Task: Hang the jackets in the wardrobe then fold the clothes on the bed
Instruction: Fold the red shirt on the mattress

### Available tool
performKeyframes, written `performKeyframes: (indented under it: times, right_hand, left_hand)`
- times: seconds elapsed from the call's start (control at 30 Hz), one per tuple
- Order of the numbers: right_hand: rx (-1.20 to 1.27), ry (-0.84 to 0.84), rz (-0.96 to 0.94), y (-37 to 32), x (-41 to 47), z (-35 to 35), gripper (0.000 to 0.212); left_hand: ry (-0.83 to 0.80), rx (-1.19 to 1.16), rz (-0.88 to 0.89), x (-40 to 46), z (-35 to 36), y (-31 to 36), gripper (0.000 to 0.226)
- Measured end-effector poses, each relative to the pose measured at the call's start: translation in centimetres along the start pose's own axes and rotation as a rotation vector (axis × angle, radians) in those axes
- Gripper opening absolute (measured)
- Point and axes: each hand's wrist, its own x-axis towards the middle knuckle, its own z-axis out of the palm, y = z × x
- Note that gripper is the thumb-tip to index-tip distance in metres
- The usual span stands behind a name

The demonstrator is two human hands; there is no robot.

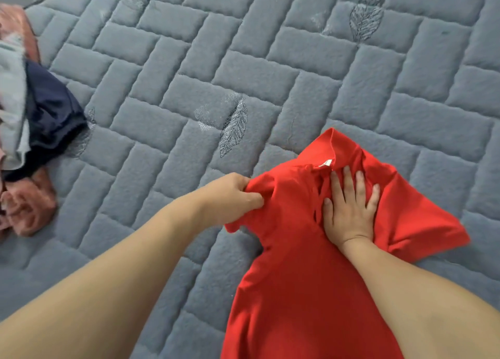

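A red shirt [303, 264] lies on the bed [243, 69], at the lower right of the view, its collar end pointing away from the person and its body running down toward the bottom edge. A small white tag [325, 163] shows at the neckline. The right hand [349, 209] lies flat on the shirt just below the collar, fingers straight and spread, pressing the cloth down. The left hand [232, 196] is at the shirt's left edge, fingers and thumb curled round a bunched fold of the sleeve or shoulder, which is lifted a little off the bed. The two hands are apart, with a creased strip of red cloth between them. The shirt's right sleeve lies spread out on the bed to the right of the flat hand. The bed's cover is grey-blue, quilted in a brick pattern with stitched leaves. Well apart, at the left edge, sits a heap of clothes [29, 120]: pink, pale grey and navy pieces tumbled together.
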Motion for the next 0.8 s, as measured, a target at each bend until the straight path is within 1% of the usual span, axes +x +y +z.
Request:
performKeyframes:
  times: [0.07, 0.13, 0.17, 0.23, 0.27, 0.3, 0.33, 0.37, 0.4, 0.43, 0.5, 0.57, 0.6, 0.63, 0.67, 0.7, 0.73, 0.77, 0.8]
  right_hand:
    - [0.006, 0.002, -0.001, 0.0, -0.1, -0.1, 0.064]
    - [0.007, 0.011, -0.003, -0.1, -0.1, -0.1, 0.063]
    - [0.010, 0.015, -0.003, -0.1, -0.1, -0.1, 0.063]
    - [0.010, 0.027, -0.007, -0.3, -0.2, -0.1, 0.062]
    - [0.003, 0.037, -0.009, -0.3, -0.2, -0.1, 0.062]
    - [-0.003, 0.050, -0.010, -0.3, -0.2, -0.1, 0.063]
    - [-0.005, 0.059, -0.010, -0.3, -0.2, 0.1, 0.063]
    - [-0.007, 0.064, -0.014, -0.2, -0.3, 0.3, 0.063]
    - [-0.011, 0.079, -0.021, -0.2, -0.3, 0.5, 0.063]
    - [-0.017, 0.104, -0.024, -0.1, -0.2, 0.7, 0.063]
    - [-0.018, 0.113, -0.022, 0.2, 0.1, 1.0, 0.064]
    - [-0.020, 0.114, -0.027, 0.1, -0.1, 1.1, 0.064]
    - [-0.030, 0.127, -0.028, 0.0, -0.1, 1.2, 0.064]
    - [-0.034, 0.133, -0.026, -0.1, -0.1, 1.2, 0.064]
    - [-0.032, 0.134, -0.022, -0.1, 0.0, 1.1, 0.064]
    - [-0.030, 0.135, -0.020, -0.1, 0.0, 1.0, 0.064]
    - [-0.034, 0.136, -0.022, -0.2, 0.0, 1.0, 0.064]
    - [-0.036, 0.135, -0.025, -0.2, 0.0, 1.0, 0.064]
    - [-0.034, 0.133, -0.025, -0.2, 0.0, 0.9, 0.064]
  left_hand:
    - [0.098, 0.112, 0.005, -0.2, -0.7, -0.7, 0.019]
    - [0.148, 0.293, -0.040, -0.7, -1.7, -1.4, 0.019]
    - [0.180, 0.441, -0.063, -0.8, -2.2, -2.0, 0.021]
    - [0.332, 0.793, -0.131, -0.7, -3.0, -3.6, 0.021]
    - [0.398, 0.955, -0.202, -0.4, -3.3, -4.5, 0.020]
    - [0.404, 1.098, -0.303, -0.1, -3.2, -5.3, 0.019]
    - [0.365, 1.211, -0.408, 0.4, -2.7, -6.1, 0.026]
    - [0.321, 1.268, -0.501, 0.9, -2.0, -6.8, 0.035]
    - [0.318, 1.277, -0.553, 1.6, -1.2, -7.4, 0.039]
    - [0.332, 1.245, -0.564, 2.4, -0.5, -7.9, 0.040]
    - [0.353, 1.067, -0.495, 2.8, 0.8, -8.8, 0.043]
    - [0.395, 0.897, -0.363, 2.9, 1.6, -10.0, 0.057]
    - [0.413, 0.864, -0.250, 3.2, 1.8, -10.5, 0.064]
    - [0.420, 0.856, -0.125, 3.5, 1.9, -10.9, 0.064]
    - [0.433, 0.854, -0.022, 3.9, 2.0, -11.2, 0.054]
    - [0.444, 0.827, 0.025, 4.2, 2.0, -11.5, 0.037]
    - [0.445, 0.800, -0.005, 4.3, 1.9, -11.6, 0.020]
    - [0.444, 0.794, -0.078, 4.2, 1.6, -11.5, 0.009]
    - [0.444, 0.836, -0.166, 4.2, 1.3, -11.6, 0.005]
